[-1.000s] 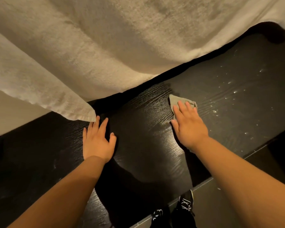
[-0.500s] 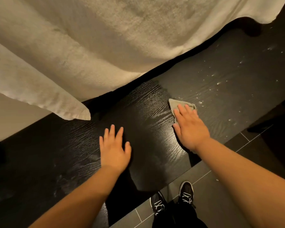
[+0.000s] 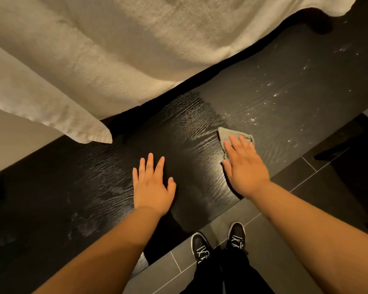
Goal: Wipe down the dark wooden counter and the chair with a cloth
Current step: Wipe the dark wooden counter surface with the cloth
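The dark wooden counter (image 3: 189, 128) runs diagonally across the view, its grain shining where it is wet. My right hand (image 3: 243, 164) lies flat with straight fingers on a small grey cloth (image 3: 224, 133), pressing it onto the counter; only the cloth's far corner shows past the fingers. My left hand (image 3: 153, 185) rests flat on the bare wood to the left, fingers spread, holding nothing. White specks and droplets (image 3: 272, 90) dot the counter to the right of the cloth. No chair can be clearly made out.
Large white towels (image 3: 94, 60) hang over the counter's far side, one corner (image 3: 98, 136) drooping onto the wood at left. Grey floor tiles (image 3: 285, 200) and my black shoes (image 3: 219, 240) lie below the counter's near edge. A dark shape (image 3: 353, 162) stands at right.
The view has shifted right along the counter. My left hand has moved right and nearer the front edge, away from the towel corner. The right hand stays on the cloth.
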### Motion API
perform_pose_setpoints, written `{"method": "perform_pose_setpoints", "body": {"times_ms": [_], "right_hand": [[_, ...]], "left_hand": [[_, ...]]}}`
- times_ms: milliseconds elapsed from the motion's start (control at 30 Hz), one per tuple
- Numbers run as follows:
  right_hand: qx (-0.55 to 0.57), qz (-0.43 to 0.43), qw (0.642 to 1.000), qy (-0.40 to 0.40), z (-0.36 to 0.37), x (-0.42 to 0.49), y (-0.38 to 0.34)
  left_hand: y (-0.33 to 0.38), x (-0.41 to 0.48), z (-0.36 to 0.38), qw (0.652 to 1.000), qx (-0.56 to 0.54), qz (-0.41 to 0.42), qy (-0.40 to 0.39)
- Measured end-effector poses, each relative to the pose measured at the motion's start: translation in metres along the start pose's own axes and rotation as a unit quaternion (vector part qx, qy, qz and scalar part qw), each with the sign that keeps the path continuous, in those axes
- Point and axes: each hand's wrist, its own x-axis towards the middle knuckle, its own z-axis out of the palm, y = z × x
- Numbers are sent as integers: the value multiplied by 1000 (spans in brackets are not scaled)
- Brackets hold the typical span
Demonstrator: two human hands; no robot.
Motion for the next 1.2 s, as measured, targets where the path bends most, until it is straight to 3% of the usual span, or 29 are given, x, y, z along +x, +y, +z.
{"method": "perform_pose_setpoints", "body": {"times_ms": [100,233,333,500,633,733,833,900,1033,1133,1200], "right_hand": [[15,19,1000,14,9,-17,-47],[21,-119,992,-24,29,-54,-118],[12,-178,983,-30,27,-53,-104],[-3,-53,998,-17,5,-28,-22],[1,9,1000,11,8,-33,-43],[13,-92,996,-14,23,-53,-86],[5,-198,979,-43,19,-52,-74],[-5,-163,986,-38,9,-37,-37],[-1,13,999,-30,-14,-14,36],[1,51,999,-7,-12,-15,21],[7,31,1000,-3,-3,-25,-11]], "left_hand": [[1,0,0,1000,-2,1,3],[0,0,1,1000,-2,2,1],[0,-1,0,1000,-4,4,3],[-1,-1,-2,1000,7,9,-3],[-1,-2,-2,1000,6,10,1],[0,-2,-2,1000,5,6,-2],[-2,-1,-4,1000,0,8,-4],[-2,-2,-4,1000,-4,9,-4],[-1,-3,-2,1000,-7,9,9],[-2,-3,0,1000,-7,11,15],[-3,-3,0,1000,-9,12,15]]}}
